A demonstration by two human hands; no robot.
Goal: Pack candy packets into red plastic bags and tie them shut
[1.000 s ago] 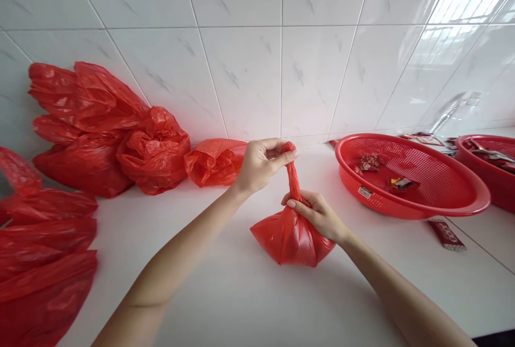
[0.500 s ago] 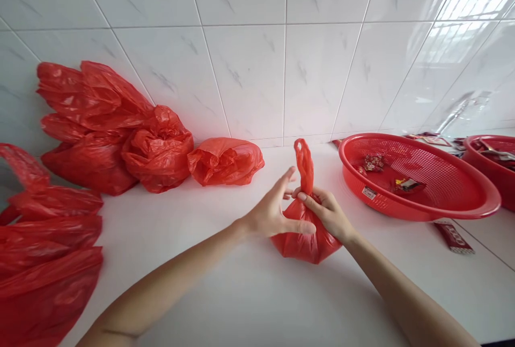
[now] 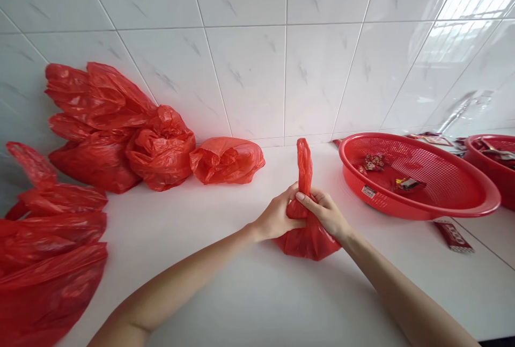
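A filled red plastic bag [image 3: 311, 242] rests on the white counter in front of me, its handles gathered into an upright twist. My right hand [image 3: 326, 210] is closed around the bag's neck, thumb pressed over the front. Just below, my left hand [image 3: 280, 213] grips the bag's left side, fingers behind and thumb across the front. What the bag contains is hidden by the red plastic.
Several red plastic bags [image 3: 161, 148] line the wall on the left, with more stacked red bags [image 3: 48, 277] nearer. To the right sits a red perforated basket [image 3: 434, 175] holding a few small packets. A dark red wrapped snack [image 3: 454, 237] lies beside it; a second red basket [image 3: 491, 159] stands farther right.
My left hand has come in from the left and closed on the bag below its neck. My right hand keeps its hold. The view has shifted slightly.
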